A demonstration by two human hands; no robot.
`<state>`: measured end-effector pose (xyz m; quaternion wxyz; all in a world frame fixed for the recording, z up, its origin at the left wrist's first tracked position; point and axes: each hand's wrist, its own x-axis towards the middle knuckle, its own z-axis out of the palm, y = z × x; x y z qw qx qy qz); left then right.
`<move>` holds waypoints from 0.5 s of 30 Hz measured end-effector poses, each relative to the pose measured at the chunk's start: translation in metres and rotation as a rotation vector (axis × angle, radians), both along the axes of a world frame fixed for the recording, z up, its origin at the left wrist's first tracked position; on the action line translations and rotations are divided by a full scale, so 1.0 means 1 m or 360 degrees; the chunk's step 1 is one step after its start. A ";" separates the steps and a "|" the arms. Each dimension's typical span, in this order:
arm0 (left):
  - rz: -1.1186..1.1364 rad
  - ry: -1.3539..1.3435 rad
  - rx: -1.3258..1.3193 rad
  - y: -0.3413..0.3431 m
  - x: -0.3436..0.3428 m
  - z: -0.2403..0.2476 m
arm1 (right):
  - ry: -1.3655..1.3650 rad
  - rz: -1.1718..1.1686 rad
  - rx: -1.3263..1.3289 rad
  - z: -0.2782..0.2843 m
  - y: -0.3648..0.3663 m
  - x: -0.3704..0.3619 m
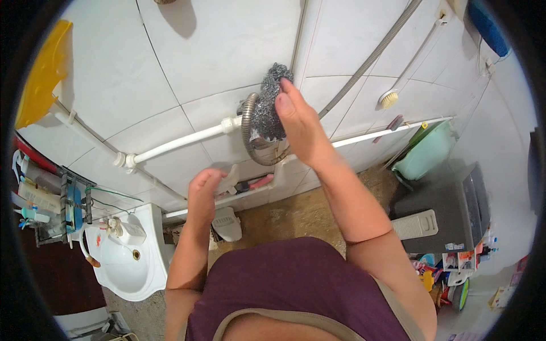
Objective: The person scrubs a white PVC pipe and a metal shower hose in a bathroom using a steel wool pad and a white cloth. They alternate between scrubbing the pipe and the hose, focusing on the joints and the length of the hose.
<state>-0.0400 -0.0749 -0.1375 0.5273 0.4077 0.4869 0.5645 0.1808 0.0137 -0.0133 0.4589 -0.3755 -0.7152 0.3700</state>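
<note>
A grey steel-wool scrubber (267, 111) is in my right hand (304, 128), which presses it from the right with the thumb on top. Behind the scrubber is a wall fitting where the white pipe ends, mostly hidden. A metal hose (248, 128) loops around the scrubber's left side and below it. My left hand (205, 190) is lower and to the left, away from the scrubber, with its fingers curled in. A whitish object (230, 179) shows beside those fingers; whether they hold it is unclear.
A white pipe (179, 146) runs along the tiled wall. On the left are a washbasin (128, 267) with a white bottle (126, 232) and a yellow basin (45, 71). A brush (389, 100) hangs at the right, above a green basin (426, 150) and a dark grey bin (441, 210).
</note>
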 end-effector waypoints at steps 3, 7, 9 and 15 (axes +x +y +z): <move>0.0036 0.0115 -0.0046 0.003 -0.001 0.010 | 0.0090 -0.0010 0.0102 0.001 -0.004 -0.005; 0.0249 0.0264 0.0352 0.018 -0.007 0.042 | 0.0029 -0.0049 0.0773 0.000 0.015 -0.013; 0.0214 0.0096 0.0513 0.018 -0.013 0.071 | -0.0068 -0.0042 0.0979 0.012 0.022 -0.018; -0.0165 -0.0203 0.0805 0.027 0.030 0.155 | 0.0083 0.0333 0.0734 0.009 0.018 0.002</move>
